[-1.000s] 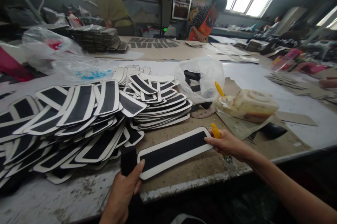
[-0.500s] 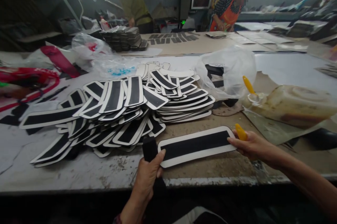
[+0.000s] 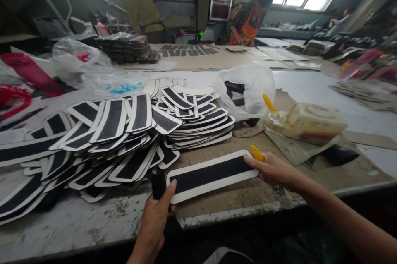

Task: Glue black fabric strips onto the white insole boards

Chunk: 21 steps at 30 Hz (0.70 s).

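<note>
Between my hands, above the table's front edge, is a long white panel with rounded corners and a black strip (image 3: pixel 214 176) along its middle. My left hand (image 3: pixel 156 210) is closed on its left end, thumb on top; a length of black strip material (image 3: pixel 159 184) is also in that hand. My right hand (image 3: pixel 273 169) pinches the panel's right end, and a yellow handle (image 3: pixel 257 153) of some tool sticks up from the same hand. What the tool's other end looks like is hidden. Left of the panel lies a large heap of similar black-and-white panels (image 3: pixel 111 121).
A cloudy plastic container (image 3: pixel 314 123) lies at right, a yellow-handled tool (image 3: pixel 268 102) at its mouth. Behind the heap sit a clear plastic bag (image 3: pixel 248 90) with black pieces and another bag (image 3: pixel 108 82). Two people (image 3: pixel 144 7) work at a table behind; dark stacks (image 3: pixel 127 48) stand there.
The view has swung slightly to the right, so the table and heap appear shifted left. Both hands keep their hold on the panel, which has hardly moved relative to the table.
</note>
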{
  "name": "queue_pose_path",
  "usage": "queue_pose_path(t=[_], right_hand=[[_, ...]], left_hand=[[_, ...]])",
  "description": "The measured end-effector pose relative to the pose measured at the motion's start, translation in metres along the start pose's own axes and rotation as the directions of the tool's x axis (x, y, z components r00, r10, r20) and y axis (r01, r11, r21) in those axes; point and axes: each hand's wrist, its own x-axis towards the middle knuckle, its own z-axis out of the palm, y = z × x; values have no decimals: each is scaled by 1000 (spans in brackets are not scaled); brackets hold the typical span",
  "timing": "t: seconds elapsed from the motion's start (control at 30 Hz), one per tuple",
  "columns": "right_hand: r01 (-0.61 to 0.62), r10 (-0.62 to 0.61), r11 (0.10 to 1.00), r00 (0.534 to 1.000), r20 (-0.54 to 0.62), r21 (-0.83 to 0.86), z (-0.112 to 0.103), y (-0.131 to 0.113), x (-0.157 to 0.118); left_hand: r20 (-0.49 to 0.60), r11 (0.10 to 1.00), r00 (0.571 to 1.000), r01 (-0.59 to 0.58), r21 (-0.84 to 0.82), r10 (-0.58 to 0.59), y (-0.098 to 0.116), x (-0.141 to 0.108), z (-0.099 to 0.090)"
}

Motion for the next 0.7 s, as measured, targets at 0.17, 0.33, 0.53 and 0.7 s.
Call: queue_pose_path(t=[0.17, 0.33, 0.53, 0.7], right_hand=[[18, -25, 995, 997, -74, -95, 4, -7, -1], [134, -147, 979, 986, -80, -151, 7, -7, -1], [243, -255, 950, 966, -36, -197, 6, -2, 2], [280, -296, 940, 953, -58, -194, 8, -3, 4]], left_hand=[[-48, 1000, 999, -6, 8, 7, 4, -6, 3], [-19, 998, 1000, -7, 61, 8, 3, -9, 7], [-30, 999, 999, -17, 29, 18, -1, -6, 9], [-72, 1000, 997, 8, 15, -7, 0, -7, 8]])
